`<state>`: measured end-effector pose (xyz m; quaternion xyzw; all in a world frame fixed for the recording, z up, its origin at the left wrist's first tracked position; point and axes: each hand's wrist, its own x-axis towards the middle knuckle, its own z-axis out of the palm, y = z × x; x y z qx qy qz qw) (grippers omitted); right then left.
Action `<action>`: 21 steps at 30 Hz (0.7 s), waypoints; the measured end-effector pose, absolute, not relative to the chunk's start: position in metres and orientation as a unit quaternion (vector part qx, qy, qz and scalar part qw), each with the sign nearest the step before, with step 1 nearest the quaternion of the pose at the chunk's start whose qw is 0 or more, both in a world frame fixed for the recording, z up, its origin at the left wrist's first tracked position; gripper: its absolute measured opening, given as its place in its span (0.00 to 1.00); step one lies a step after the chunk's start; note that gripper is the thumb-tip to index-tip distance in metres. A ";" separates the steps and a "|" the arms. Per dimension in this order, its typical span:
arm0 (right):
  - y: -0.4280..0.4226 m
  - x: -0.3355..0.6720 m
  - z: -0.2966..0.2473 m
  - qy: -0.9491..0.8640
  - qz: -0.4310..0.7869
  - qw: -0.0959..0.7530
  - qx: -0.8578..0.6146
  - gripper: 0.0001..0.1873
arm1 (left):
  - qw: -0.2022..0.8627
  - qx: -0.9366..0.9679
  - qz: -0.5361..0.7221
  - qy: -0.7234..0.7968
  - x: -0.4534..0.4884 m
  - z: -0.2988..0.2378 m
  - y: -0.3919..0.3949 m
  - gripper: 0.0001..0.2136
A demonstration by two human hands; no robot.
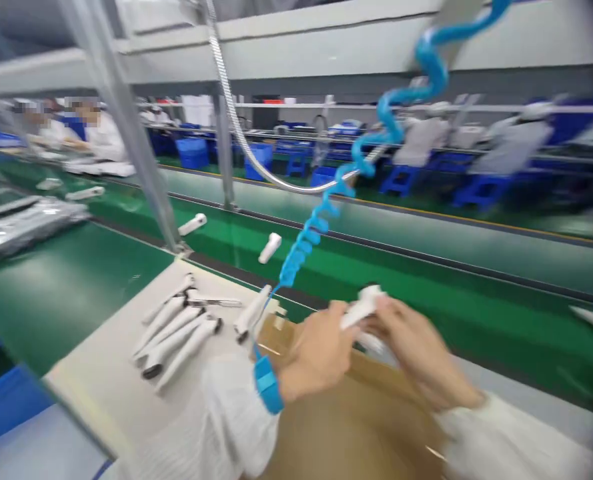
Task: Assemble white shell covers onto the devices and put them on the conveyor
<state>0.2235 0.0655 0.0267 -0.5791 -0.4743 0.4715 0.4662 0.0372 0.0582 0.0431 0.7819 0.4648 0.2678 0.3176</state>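
Observation:
My left hand [321,347], wearing a blue wrist strap [267,385], is closed around the lower end of a white handle-shaped plastic part [363,307]. The part is tilted and has a dark end at its top. Fingers of my right hand [419,347] are closed on the upper end of the same part; motion blurs them somewhat. Both hands are above an open brown cardboard box [346,433], whose contents I cannot make out. Several similar white parts [181,337] with dark ends lie on a pale board to the left, and a single one [253,312] rests nearer the box.
A green conveyor belt [426,280] runs across behind the box, carrying spaced white parts [270,247]. From above, a coiled blue cord [306,247] hangs down to the strap. Metal posts [126,127] stand at left. Plastic-wrapped items [26,223] lie far left. People sit beyond.

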 end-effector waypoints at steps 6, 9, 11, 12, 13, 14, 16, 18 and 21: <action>0.015 0.216 0.012 -0.625 0.151 0.466 -0.608 0.11 | 0.405 0.736 0.238 0.488 0.030 0.033 0.015 0.13; 0.003 0.222 0.010 -0.719 0.021 0.380 -0.582 0.07 | 0.443 0.725 0.244 0.468 0.023 0.031 0.009 0.13; -0.004 0.217 0.011 -0.756 -0.009 0.341 -0.558 0.08 | 0.496 0.687 0.256 0.466 0.019 0.023 0.009 0.14; -0.007 0.212 0.013 -0.774 0.000 0.330 -0.541 0.10 | 0.520 0.654 0.267 0.480 0.016 0.017 0.010 0.15; -0.009 0.208 0.015 -0.788 0.023 0.326 -0.522 0.11 | 0.537 0.616 0.285 0.501 0.012 0.012 0.012 0.17; -0.008 0.204 0.018 -0.796 0.057 0.328 -0.505 0.11 | 0.546 0.578 0.308 0.523 0.008 0.007 0.014 0.18; 0.003 0.199 0.022 -0.778 0.130 0.358 -0.499 0.10 | 0.548 0.517 0.356 0.554 -0.001 0.000 0.017 0.20; 0.027 0.197 0.021 -0.718 0.174 0.384 -0.554 0.10 | 0.554 0.489 0.389 0.550 -0.010 -0.001 0.016 0.20; 0.069 0.198 0.009 -0.638 0.170 0.330 -0.675 0.10 | 0.566 0.466 0.433 0.524 -0.018 0.006 0.006 0.19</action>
